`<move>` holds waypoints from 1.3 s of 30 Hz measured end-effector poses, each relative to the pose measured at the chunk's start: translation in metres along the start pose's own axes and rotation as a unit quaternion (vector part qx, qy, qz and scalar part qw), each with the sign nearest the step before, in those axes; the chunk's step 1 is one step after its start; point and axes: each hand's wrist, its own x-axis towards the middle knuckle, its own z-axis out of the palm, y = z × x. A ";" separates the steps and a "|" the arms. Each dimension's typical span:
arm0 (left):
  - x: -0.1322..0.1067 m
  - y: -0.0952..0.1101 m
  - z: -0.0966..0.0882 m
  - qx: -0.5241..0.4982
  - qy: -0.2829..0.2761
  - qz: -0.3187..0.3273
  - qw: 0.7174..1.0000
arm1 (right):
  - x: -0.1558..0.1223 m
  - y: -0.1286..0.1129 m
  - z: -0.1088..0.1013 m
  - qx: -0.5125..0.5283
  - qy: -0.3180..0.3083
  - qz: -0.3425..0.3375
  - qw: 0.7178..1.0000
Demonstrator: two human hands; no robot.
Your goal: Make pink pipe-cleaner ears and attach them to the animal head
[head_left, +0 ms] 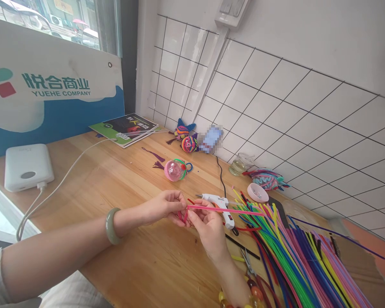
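Head view showed my left hand [162,207] and right hand [208,229], each grip pinched shut on the bent left end of a pink pipe cleaner [240,211] above the worktop [122,179]. Its free end crossed the glue gun [218,200]; I judged it could snag there.

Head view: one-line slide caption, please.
Left hand and right hand pinch a pink pipe cleaner over a wooden table, beside a glue gun and heaped coloured pipe cleaners.
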 end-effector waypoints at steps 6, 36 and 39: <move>0.002 -0.004 -0.002 -0.001 -0.003 0.001 1.000 | -0.001 0.000 0.000 -0.011 -0.001 -0.018 1.000; 0.005 -0.008 -0.002 -0.014 0.002 0.007 1.000 | 0.003 0.005 -0.003 -0.010 -0.013 -0.029 0.999; 0.005 -0.006 -0.001 -0.019 0.003 0.006 1.000 | 0.003 0.004 -0.003 -0.010 -0.014 -0.032 0.999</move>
